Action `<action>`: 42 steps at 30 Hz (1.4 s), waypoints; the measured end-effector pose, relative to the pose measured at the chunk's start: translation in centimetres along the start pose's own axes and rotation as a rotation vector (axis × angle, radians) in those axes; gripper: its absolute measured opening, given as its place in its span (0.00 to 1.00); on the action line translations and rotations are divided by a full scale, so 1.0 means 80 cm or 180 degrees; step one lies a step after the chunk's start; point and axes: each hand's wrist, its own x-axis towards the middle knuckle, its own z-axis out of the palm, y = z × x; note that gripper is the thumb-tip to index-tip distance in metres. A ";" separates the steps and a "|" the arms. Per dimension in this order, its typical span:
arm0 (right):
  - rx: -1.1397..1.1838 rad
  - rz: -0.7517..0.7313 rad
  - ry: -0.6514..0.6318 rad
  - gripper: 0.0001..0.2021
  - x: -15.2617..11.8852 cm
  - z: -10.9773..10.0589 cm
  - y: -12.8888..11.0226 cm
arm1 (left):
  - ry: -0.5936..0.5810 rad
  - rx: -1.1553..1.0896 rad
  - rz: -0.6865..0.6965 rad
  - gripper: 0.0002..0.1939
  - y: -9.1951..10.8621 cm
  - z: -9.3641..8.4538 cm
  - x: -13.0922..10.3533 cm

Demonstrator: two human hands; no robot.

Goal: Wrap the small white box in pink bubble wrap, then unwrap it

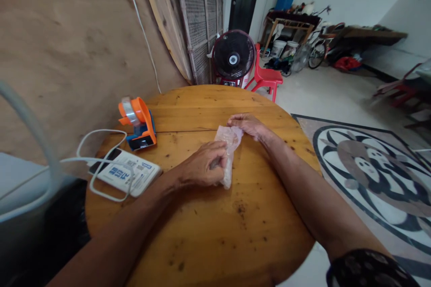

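Observation:
A crumpled piece of pinkish, translucent bubble wrap [228, 168] lies over the middle of the round wooden table [262, 210]. My left hand [205, 163] is closed on its left side, with the fingers curled. At the wrap's upper right corner, my right hand [247, 125] pinches the edge between thumb and fingers. Whether anything is inside the wrap cannot be made out.
An orange and blue tape dispenser [144, 123] stands at the table's left back. Nearer, a white power bank [134, 172] lies with a looped white cable. Beyond the table are a fan [233, 56] and a red chair [269, 76]. A wall borders the left.

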 end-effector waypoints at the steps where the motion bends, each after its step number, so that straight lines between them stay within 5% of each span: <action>1: 0.0052 0.0030 0.0031 0.07 -0.001 0.000 -0.001 | -0.0022 -0.0014 -0.0036 0.05 0.001 0.000 0.000; 9: 0.0299 0.0098 0.0080 0.11 -0.006 -0.004 -0.003 | -0.0072 -0.0018 -0.0070 0.05 0.000 -0.001 0.000; 16: 0.0031 -0.0224 0.0281 0.15 -0.035 -0.043 -0.028 | -0.0012 -0.0079 0.0086 0.05 -0.006 0.001 -0.001; 20: -0.0487 -0.0618 -0.0173 0.17 -0.063 -0.068 -0.050 | 0.0003 -0.0065 0.0079 0.05 -0.007 0.001 -0.002; 27: -0.0991 -0.0463 -0.0870 0.28 -0.081 -0.089 -0.059 | 0.0014 -0.0132 0.0034 0.05 -0.005 0.001 -0.001; 34: -0.0904 -0.0478 -0.0795 0.31 -0.066 -0.061 -0.048 | 0.0005 -0.0154 0.0079 0.05 -0.009 0.003 -0.002; 42: -0.0584 -0.0445 -0.0930 0.11 -0.052 -0.029 -0.041 | -0.0065 -0.0171 -0.0060 0.03 -0.002 -0.001 -0.002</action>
